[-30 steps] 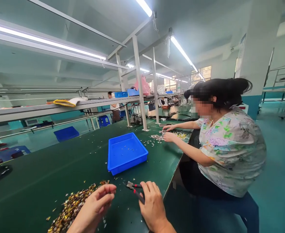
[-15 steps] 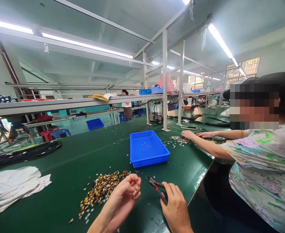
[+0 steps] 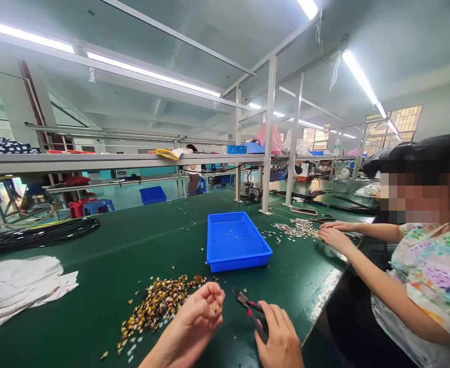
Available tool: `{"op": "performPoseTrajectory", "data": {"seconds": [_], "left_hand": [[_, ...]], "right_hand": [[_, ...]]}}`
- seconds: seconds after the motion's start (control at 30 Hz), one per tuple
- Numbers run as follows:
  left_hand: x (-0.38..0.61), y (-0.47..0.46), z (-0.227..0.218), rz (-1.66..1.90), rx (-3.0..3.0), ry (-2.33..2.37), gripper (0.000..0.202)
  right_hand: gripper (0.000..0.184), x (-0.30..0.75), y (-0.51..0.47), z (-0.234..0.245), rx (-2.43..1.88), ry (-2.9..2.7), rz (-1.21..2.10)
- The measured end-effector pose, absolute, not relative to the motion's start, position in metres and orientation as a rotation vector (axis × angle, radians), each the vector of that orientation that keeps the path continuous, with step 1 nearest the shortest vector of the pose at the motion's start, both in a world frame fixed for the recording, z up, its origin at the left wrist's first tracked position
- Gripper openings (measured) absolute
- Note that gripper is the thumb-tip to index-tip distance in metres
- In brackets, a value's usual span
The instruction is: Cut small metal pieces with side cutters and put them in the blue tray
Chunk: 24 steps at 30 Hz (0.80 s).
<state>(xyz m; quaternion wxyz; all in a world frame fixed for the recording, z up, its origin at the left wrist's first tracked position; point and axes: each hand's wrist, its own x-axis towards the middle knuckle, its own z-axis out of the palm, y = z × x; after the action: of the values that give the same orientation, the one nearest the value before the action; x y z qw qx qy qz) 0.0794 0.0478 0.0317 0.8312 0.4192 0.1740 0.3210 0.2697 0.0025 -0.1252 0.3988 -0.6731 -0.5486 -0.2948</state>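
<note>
My right hand (image 3: 280,335) is wrapped round the dark handles with red parts of a pair of diagonal cutters (image 3: 243,299), whose jaws point up and left. Close to the jaws, my left hand (image 3: 202,317) is curled with its fingertips pressed together. A tiny golden speck shows at those fingers, too small to name. Beside and behind the left hand lies a pile of small shiny gold, dark and whitish pieces (image 3: 158,304) on the green table. Just beyond both hands stands a shallow blue tray (image 3: 240,260) with a few tiny bits on its floor.
A co-worker (image 3: 431,266) sits at the right, hands over a second pile of small pieces (image 3: 297,228). White cloth (image 3: 21,289) and coiled black cable (image 3: 56,237) lie at the left. A phone (image 3: 303,210) lies near the shelf posts (image 3: 269,138).
The view has tilted up slightly and shifted left. The co-worker's hands have drawn back to the right, baring more of their pile. My hands hold nearly the same pose.
</note>
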Motion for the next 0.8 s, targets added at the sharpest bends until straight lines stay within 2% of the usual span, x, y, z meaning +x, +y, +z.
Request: {"op": "performPoseTrajectory", "data": {"seconds": [0.43, 0.53, 0.7, 0.8], "left_hand": [[0.086, 0.046, 0.035, 0.727, 0.926, 0.464, 0.007], [0.086, 0.055, 0.028, 0.717, 1.163, 0.590, 0.010], [0.081, 0.077, 0.014, 0.654, 1.913, 0.976, 0.025], [0.077, 0.086, 0.008, 0.641, 2.061, 1.110, 0.024]], "right_hand": [[0.037, 0.269, 0.003, -0.130, -1.704, -1.364, -0.606], [0.036, 0.266, -0.001, -0.119, -1.733, -1.375, -0.505], [0.037, 0.257, -0.008, -0.094, -1.807, -1.356, -0.380], [0.040, 0.251, -0.009, -0.086, -1.840, -1.300, -0.373]]}}
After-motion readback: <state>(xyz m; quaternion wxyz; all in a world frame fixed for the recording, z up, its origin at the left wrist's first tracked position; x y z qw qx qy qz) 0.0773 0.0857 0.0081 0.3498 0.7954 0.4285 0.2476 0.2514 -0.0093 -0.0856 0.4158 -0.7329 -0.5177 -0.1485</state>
